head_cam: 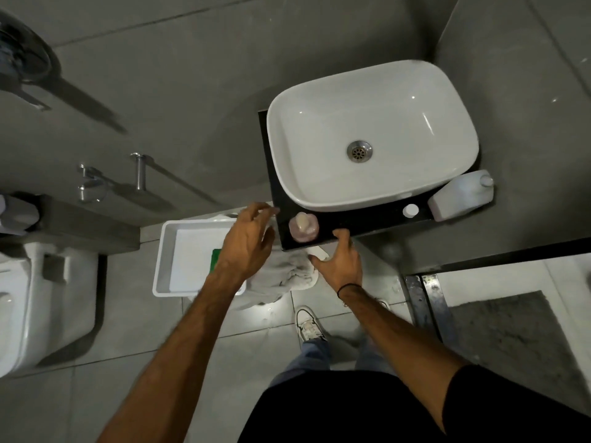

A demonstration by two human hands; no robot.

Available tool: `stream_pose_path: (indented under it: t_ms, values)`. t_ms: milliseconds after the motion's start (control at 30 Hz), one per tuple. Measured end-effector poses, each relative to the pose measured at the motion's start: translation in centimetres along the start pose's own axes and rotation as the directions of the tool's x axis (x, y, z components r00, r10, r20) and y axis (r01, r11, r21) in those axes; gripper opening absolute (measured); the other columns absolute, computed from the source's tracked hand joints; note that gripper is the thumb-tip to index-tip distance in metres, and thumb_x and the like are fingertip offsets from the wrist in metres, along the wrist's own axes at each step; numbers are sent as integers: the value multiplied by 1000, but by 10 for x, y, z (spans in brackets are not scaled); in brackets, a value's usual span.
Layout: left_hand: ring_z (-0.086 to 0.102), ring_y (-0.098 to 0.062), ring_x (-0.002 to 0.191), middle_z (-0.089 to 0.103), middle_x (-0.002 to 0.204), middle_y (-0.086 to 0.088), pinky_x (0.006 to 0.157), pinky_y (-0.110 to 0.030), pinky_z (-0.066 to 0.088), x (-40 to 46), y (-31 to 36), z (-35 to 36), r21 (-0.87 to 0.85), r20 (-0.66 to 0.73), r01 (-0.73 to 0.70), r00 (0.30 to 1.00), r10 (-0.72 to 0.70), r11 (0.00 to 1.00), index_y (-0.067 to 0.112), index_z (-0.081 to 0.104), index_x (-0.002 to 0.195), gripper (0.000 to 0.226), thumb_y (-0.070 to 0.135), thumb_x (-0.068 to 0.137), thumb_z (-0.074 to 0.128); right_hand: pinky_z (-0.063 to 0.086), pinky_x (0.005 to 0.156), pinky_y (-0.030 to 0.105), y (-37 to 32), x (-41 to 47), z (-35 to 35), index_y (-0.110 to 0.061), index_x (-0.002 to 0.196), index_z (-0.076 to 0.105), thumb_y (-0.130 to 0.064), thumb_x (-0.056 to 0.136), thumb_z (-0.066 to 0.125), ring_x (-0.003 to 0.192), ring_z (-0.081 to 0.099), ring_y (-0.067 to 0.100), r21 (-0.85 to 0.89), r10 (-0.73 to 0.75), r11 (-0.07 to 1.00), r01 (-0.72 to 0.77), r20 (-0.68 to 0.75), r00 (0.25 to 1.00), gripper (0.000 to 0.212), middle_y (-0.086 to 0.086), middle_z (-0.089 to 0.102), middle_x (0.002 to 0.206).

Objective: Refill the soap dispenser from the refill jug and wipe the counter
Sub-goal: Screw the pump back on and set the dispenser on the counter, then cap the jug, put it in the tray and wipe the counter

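Note:
A pinkish soap dispenser [303,227] with a pump top stands at the front left corner of the black counter [367,220]. The white refill jug [460,195] sits at the counter's right end, and a small white cap [410,210] lies in front of it. My left hand [248,243] hovers just left of the dispenser, fingers spread, holding nothing. My right hand [340,262] is at the counter's front edge, right of the dispenser, fingers apart and empty. A grey cloth [284,273] lies below the counter edge, between my hands.
A white basin [454,174] fills most of the counter. A white tray [169,251] with a green sponge [216,259] sits to the left, lower down. A toilet [38,302] stands at far left. Grey tiled walls close in behind and to the right.

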State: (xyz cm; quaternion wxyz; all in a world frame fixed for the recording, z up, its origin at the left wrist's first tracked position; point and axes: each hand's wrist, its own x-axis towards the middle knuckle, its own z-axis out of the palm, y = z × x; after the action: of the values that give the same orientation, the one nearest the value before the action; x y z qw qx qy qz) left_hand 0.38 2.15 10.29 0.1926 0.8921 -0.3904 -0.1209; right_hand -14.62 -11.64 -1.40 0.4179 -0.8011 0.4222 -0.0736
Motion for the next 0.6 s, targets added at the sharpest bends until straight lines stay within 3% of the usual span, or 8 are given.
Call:
stream_pose_path:
  t_ms: [167, 300, 367, 500, 600]
  values:
    - [61, -27, 103, 64, 116, -9, 81, -43, 58, 24, 69, 4, -97, -172, -127, 979, 109, 987, 8, 66, 122, 25, 10, 97, 59, 53, 78, 36, 59, -4, -74, -11, 117, 55, -33, 68, 89, 101, 66, 34, -29, 70, 997, -74, -109, 992, 64, 11, 69, 111]
    - [63, -30, 98, 70, 106, -11, 85, -38, 54, 56, 141, 41, -174, -54, -248, 969, 242, 953, 5, 68, 116, 26, 5, 92, 60, 56, 84, 40, 98, 19, -140, -10, 118, 55, -29, 68, 89, 100, 68, 35, 35, 180, 984, -177, -241, 954, 63, 11, 70, 111]
    - [66, -34, 98, 73, 106, -14, 88, -38, 52, 73, 171, 72, -196, 76, -254, 959, 273, 947, 3, 69, 115, 26, 3, 92, 59, 51, 91, 33, 112, 36, -168, -11, 124, 52, -31, 68, 90, 109, 66, 32, 96, 228, 973, -208, -301, 926, 70, 9, 68, 121]
    - [62, -37, 117, 65, 130, -19, 100, -42, 48, 100, 206, 146, -120, 273, -236, 926, 260, 964, 7, 59, 136, 37, 12, 100, 52, 42, 93, 23, 121, 77, -208, -20, 136, 46, -40, 61, 93, 118, 58, 16, 225, 236, 959, -170, -307, 922, 90, 0, 61, 133]
    - [41, -35, 141, 40, 156, -18, 116, -41, 35, 113, 218, 195, 66, 372, -269, 900, 226, 961, 7, 38, 153, 50, 9, 102, 43, 52, 96, 33, 122, 105, -222, -21, 136, 47, -40, 53, 96, 118, 60, 18, 248, 195, 961, -120, -305, 932, 98, 0, 62, 132]
